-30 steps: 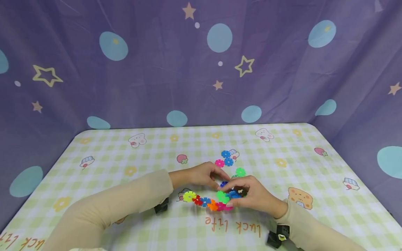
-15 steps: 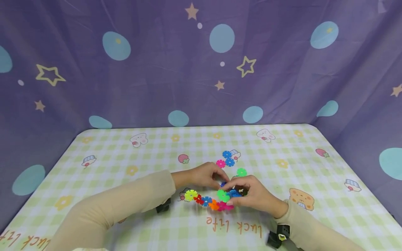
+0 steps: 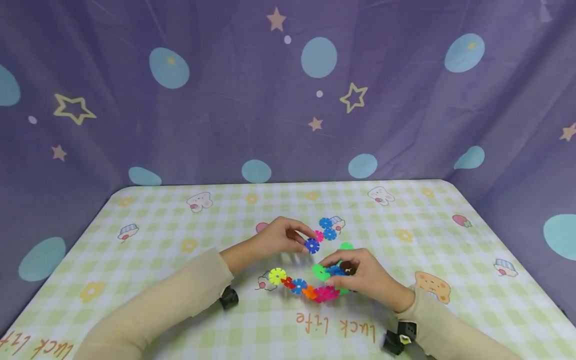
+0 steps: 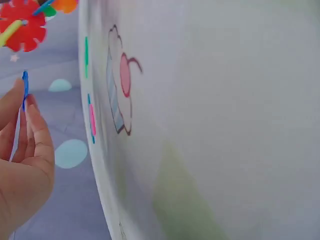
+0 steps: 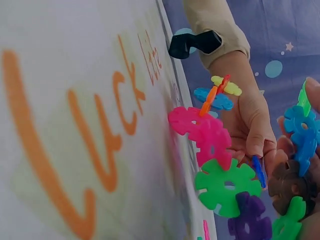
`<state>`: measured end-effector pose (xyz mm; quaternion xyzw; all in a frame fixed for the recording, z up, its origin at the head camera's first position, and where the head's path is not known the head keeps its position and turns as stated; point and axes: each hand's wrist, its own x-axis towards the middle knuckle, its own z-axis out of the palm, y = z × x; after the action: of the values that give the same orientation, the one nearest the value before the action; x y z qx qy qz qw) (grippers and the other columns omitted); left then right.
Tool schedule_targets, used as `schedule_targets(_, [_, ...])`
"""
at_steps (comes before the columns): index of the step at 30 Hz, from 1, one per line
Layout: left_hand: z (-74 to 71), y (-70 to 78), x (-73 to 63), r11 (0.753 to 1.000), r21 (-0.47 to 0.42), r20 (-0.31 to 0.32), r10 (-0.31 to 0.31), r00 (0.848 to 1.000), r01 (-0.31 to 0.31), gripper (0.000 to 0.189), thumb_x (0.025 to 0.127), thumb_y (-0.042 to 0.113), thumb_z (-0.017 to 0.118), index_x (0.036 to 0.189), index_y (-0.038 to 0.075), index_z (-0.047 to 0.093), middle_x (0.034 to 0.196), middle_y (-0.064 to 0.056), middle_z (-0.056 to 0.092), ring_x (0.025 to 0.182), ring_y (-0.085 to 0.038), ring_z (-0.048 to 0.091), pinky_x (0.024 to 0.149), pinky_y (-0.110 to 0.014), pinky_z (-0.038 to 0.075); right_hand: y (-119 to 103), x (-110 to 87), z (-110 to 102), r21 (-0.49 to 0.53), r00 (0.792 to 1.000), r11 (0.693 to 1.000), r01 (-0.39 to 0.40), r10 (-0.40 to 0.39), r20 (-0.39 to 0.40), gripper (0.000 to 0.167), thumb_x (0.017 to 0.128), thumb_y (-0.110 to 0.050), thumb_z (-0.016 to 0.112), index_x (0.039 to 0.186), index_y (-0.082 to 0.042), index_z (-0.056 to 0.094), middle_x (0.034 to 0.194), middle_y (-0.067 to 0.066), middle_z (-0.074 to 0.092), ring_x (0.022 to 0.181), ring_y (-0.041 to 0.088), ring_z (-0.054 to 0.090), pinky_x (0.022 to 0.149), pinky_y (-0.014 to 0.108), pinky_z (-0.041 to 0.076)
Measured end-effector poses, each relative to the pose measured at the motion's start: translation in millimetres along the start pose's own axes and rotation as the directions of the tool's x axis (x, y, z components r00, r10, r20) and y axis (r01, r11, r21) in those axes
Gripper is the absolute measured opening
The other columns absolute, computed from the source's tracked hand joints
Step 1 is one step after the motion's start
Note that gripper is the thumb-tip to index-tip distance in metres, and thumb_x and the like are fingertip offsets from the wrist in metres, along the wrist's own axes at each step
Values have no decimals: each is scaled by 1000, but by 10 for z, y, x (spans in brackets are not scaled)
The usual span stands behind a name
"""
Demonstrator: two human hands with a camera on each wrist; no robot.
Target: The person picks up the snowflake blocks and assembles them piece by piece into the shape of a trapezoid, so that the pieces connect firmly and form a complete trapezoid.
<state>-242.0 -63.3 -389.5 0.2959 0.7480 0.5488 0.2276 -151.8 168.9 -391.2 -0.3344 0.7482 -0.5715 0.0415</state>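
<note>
My left hand [image 3: 279, 237] pinches a dark blue snowflake disc [image 3: 312, 245] between thumb and fingers, raised over the table. In the left wrist view that disc [image 4: 25, 87] shows edge-on. My right hand [image 3: 363, 274] grips a curved chain of interlocked snowflake discs [image 3: 325, 294]. One end of the chain is a yellow disc [image 3: 277, 276]; by my right fingertips is a bright green disc [image 3: 320, 272]. The right wrist view shows pink, green, purple [image 5: 247, 217] and brown [image 5: 287, 187] discs slotted together, partly hidden by the fingers at right.
Beyond the hands lie loose discs: two blue ones [image 3: 326, 223], a pink one [image 3: 319, 236] and a green one [image 3: 346, 246]. A checked cloth [image 3: 180, 300] covers the table, with a purple curtain [image 3: 225, 115] behind it. Each wrist wears a black device [image 3: 398, 340].
My left hand has drawn back from the chain, up and to the left, with the dark blue disc. The right hand stays nearly in place, the chain shifting slightly in its grip.
</note>
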Motion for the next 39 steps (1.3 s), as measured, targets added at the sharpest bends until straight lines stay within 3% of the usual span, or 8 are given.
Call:
schedule_targets(6, [-36,51,-93,996,-73,-149,-69,986,59,31,78,4,75,109,4,70,108,-6,69,87,-16,66,75,-30,55,13,37,-6,14,996,997,-80,81,-35,20,83,-5,71,103,-4,70,100,8,70,85,13,65,66,32,56])
schedule_targets(14, [-9,166,-251,986,-166,-214,-53,975,17,29,82,-1,70,110,-3,67,109,-12,68,86,-15,67,80,-33,55,55,110,-13,-33,975,978,-204,200,-97,18,84,-15,72,101,-11,72,100,4,70,83,15,62,65,30,54])
schedule_targets(23, [79,241,-383,985,-171,-213,-10,977,-27,26,83,1,69,108,-4,68,106,-11,69,86,-16,67,76,-31,56,40,155,-7,1,956,963,-268,266,-123,18,85,-18,71,101,-11,72,100,6,69,57,10,51,50,27,49])
schedule_targets(31, [104,271,-419,988,-148,-229,13,973,-48,23,84,1,68,107,-3,69,105,-12,70,84,-18,67,80,-48,54,33,173,-12,23,952,960,-279,280,-122,17,86,-18,70,101,-9,72,99,8,68,48,9,44,47,25,45])
schedule_targets(39, [129,274,-407,990,-85,-220,94,971,-115,21,84,-2,67,104,-3,70,104,-15,70,82,-18,68,73,-33,57,36,174,-22,31,942,951,-307,308,-134,18,86,-19,70,100,-9,72,96,8,67,46,10,44,46,26,45])
